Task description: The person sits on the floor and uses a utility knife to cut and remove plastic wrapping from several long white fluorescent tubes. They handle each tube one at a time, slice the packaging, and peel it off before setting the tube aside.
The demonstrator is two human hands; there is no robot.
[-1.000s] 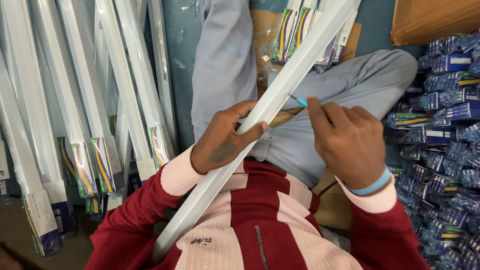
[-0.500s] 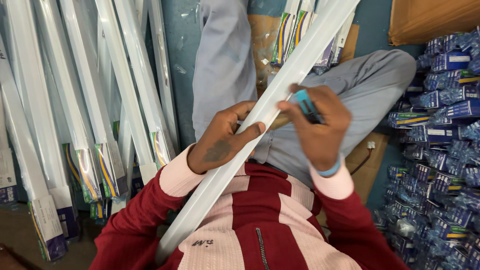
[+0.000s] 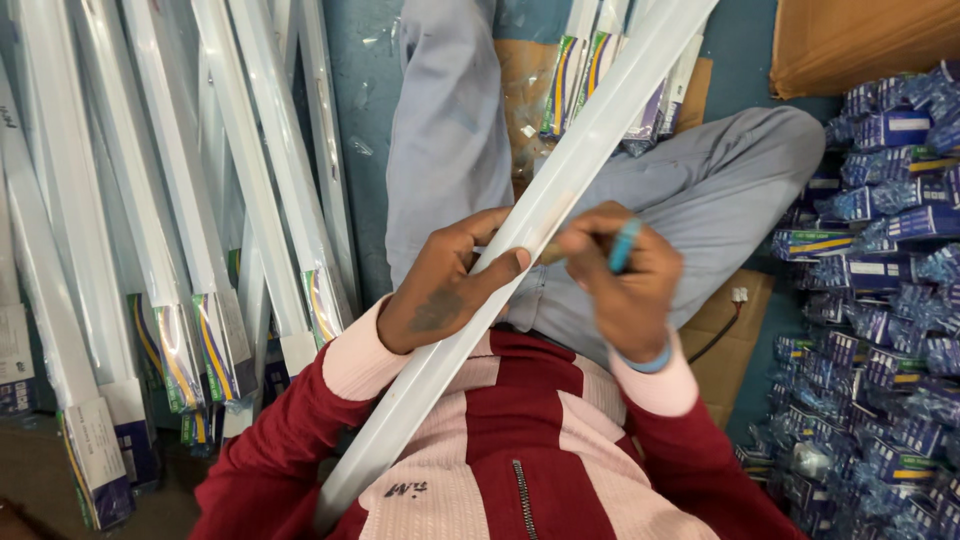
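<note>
Gripping a long white tube light [image 3: 560,190] slanting across the lap, left hand [image 3: 445,285] clasped around it, right hand [image 3: 620,275] clenched on a blue tool [image 3: 624,245] beside it. Left: sleeved white tubes [image 3: 150,250] with striped end labels. Right: heaped blue packets [image 3: 880,300], brown carton [image 3: 860,40] above.

Our left hand [image 3: 445,290] curls in a closed grip, thumb stretched out to the right, wrist bent. Our right hand [image 3: 625,275] sits just beside it, fingers [image 3: 590,240] pinched shut, knuckles up, both forearms angling in from near.
</note>
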